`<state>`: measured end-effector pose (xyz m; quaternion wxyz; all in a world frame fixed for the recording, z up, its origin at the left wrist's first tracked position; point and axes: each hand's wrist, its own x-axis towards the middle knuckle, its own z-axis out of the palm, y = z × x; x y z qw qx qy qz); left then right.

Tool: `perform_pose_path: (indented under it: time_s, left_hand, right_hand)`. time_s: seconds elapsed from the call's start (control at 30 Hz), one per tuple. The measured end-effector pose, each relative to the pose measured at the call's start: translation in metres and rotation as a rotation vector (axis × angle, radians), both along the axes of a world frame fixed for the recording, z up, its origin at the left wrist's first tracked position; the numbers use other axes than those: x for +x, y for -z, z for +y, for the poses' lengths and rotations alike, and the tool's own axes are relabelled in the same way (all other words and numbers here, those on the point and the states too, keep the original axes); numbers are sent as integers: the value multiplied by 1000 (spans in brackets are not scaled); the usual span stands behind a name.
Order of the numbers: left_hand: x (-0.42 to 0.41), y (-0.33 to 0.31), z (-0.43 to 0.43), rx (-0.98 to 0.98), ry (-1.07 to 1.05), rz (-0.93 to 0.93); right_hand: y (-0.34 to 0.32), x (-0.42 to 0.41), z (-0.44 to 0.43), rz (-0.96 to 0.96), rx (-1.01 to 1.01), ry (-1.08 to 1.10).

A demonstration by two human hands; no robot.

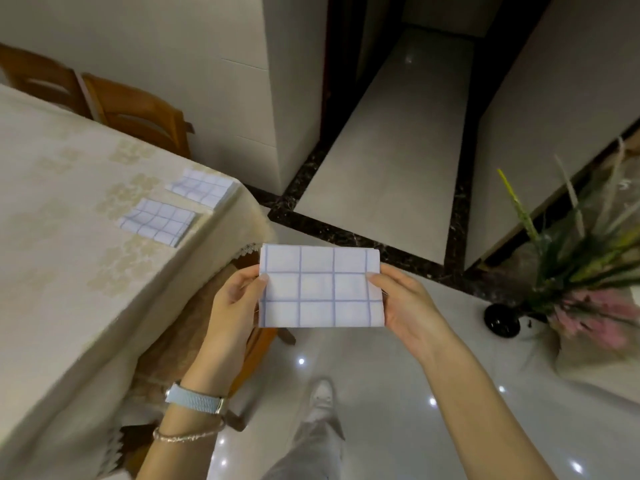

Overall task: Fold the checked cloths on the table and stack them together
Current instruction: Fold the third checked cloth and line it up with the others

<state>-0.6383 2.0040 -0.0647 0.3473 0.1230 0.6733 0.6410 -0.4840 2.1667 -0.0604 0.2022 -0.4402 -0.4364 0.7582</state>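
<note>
A folded white cloth with blue checks (320,287) hangs in the air over the floor, beside the table's near corner. My left hand (235,299) pinches its left edge and my right hand (401,303) pinches its right edge, thumbs on the front face. Two more folded checked cloths lie side by side on the table (52,220) near its right corner: the nearer cloth (157,220) and the farther cloth (204,187), apart from each other.
The table wears a cream patterned tablecloth with a lace hem. Wooden chairs (138,112) stand behind it and one chair (194,323) is tucked under its near edge. A black vase with grasses and pink flowers (585,271) stands on the glossy floor at right.
</note>
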Motion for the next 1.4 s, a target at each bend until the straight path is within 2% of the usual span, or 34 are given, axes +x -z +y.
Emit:
perform_pose_path:
  time_s: [0.23,0.43,0.87,1.03,1.13,1.4]
  left_hand:
    - [-53,-2,85,-55,-136,-17]
    - [-99,-3,129,-87,-243,-13]
    - [-178,14,242,-93,-754,-67]
    - [-185,16,265,-90,-989,-99]
    - [-182,16,266,-94,-1136,-123]
    - [-203,22,245,-127,-1468,-144]
  right_hand:
    - [-6,-71,100,-15,27,-74]
    - [5,-139,160,-30,-25,-187]
    - [20,-323,295,-59,-14,-703]
    - [22,-383,310,-78,23,-990]
    - [27,-411,303,-77,-34,-1117]
    - [38,-474,255,-100,-128,-1331]
